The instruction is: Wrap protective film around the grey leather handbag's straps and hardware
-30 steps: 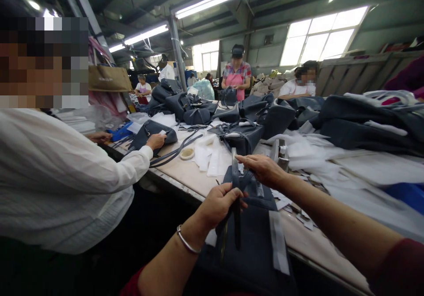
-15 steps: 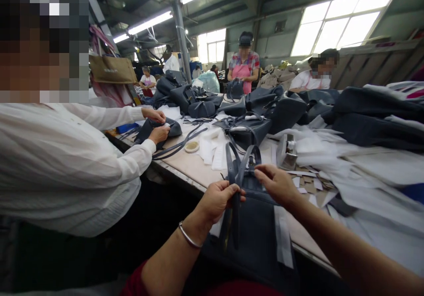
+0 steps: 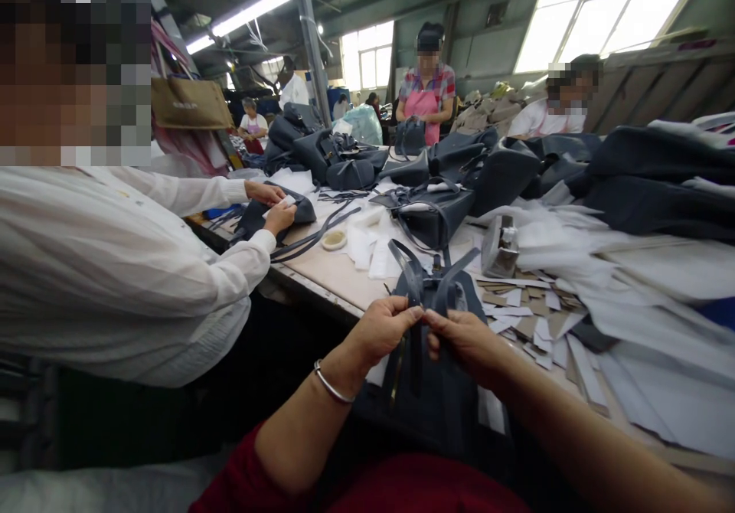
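Note:
A dark blue bag (image 3: 439, 398) lies at the table's near edge, close against my body. Above it my left hand (image 3: 387, 329) pinches one of its dark straps (image 3: 414, 274). My right hand (image 3: 462, 338) is closed on another strap (image 3: 453, 279), its thumb and fingertips almost meeting those of my left hand. Both straps loop up and away from my fingers, with loose ends hanging below. A strip of white padding (image 3: 491, 411) shows along the bag's right side. My fingers hide the spot where the straps meet.
At the left a co-worker in a white shirt (image 3: 189, 283) handles another dark bag (image 3: 302, 205). A tape roll (image 3: 334, 240), a metal box-like object (image 3: 499, 246) and cardboard strips (image 3: 537, 306) lie on the table (image 3: 321, 276). Dark bags (image 3: 511, 172) are heaped beyond; white sheets (image 3: 648, 329) spread right.
My right hand has moved left and down, from beside the straps to gripping one against my left hand. The straps now spread apart at the top.

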`<state>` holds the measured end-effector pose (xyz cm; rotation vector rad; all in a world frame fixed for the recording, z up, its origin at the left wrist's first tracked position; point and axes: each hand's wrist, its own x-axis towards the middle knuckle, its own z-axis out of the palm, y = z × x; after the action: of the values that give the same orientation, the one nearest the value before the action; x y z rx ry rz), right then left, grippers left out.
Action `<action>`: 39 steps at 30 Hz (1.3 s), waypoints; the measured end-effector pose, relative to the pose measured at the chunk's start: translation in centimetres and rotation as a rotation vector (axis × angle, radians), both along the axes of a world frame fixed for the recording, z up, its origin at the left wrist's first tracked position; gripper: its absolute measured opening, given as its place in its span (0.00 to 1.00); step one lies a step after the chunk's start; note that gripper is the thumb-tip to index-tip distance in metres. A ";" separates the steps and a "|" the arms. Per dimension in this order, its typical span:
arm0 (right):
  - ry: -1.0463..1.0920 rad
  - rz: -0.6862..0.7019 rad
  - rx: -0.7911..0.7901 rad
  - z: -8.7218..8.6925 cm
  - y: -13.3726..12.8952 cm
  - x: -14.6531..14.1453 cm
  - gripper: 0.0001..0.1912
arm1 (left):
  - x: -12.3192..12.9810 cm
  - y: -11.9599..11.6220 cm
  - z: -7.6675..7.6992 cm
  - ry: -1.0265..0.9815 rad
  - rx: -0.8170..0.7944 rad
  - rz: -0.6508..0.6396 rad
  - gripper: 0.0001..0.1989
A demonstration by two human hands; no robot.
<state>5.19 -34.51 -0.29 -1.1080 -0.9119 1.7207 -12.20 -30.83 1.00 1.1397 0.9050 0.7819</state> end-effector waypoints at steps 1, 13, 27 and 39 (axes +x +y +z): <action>-0.030 0.067 0.007 -0.2 -0.3 -0.3 0.23 | 0.2 0.1 0.1 0.009 0.005 -0.008 0.19; 0.025 -0.188 0.010 0.0 0.0 -0.9 0.20 | 1.1 -2.1 -0.8 0.082 0.171 -0.033 0.14; 0.166 -0.415 -0.098 0.7 1.9 -0.9 0.23 | 0.6 -4.0 -1.0 -0.005 -0.093 -0.087 0.18; 0.090 -0.460 0.006 -0.3 1.1 -0.2 0.20 | 1.2 -4.1 -1.3 0.349 0.256 -0.047 0.13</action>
<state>4.96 -33.42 -0.62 -1.1240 -0.5511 1.3727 -11.01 -34.92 -0.32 1.5498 1.0831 0.6840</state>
